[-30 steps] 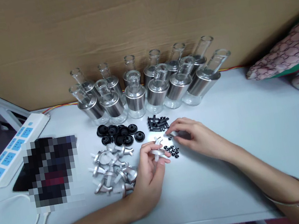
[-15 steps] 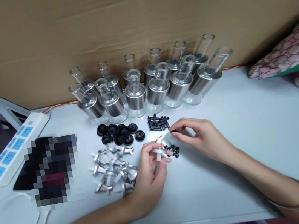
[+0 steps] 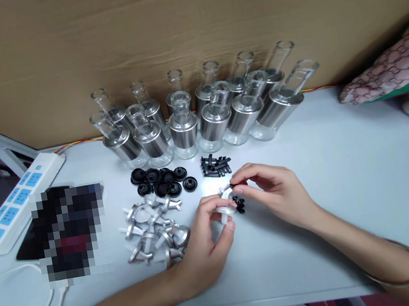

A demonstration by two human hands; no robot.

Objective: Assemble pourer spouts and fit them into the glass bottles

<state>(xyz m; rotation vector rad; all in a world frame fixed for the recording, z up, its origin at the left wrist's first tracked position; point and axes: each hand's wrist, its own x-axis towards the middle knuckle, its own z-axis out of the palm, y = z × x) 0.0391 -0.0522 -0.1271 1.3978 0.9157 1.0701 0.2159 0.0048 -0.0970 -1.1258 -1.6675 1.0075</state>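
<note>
A silver bottle pourer [image 3: 226, 210] with a pale stem pointing down is pinched in my left hand [image 3: 206, 244]. My right hand [image 3: 279, 190] is closed at the pourer's spout tip, thumb and forefinger gripping a small black plastic piece [image 3: 232, 185] that is mostly hidden. Beneath the hands lie tiny black rings [image 3: 240, 204], partly covered. Just behind is a heap of slim black plastic pieces [image 3: 216, 165]. More silver pourers [image 3: 150, 240] are piled left of my left hand, with round black rubber stoppers [image 3: 173, 188] behind them.
Two rows of glass bottles [image 3: 184, 131] with metal sleeves stand along the cardboard wall [image 3: 175, 22]. On the left are a power strip [image 3: 20, 199] and a dark device [image 3: 26, 240], partly blurred out, with white cables. A patterned fabric item [image 3: 386, 67] sits at the far right.
My right hand has moved forward off the slim black pieces' edge to the pourer's spout. My left hand has shifted the pourer slightly right, so both hands now meet.
</note>
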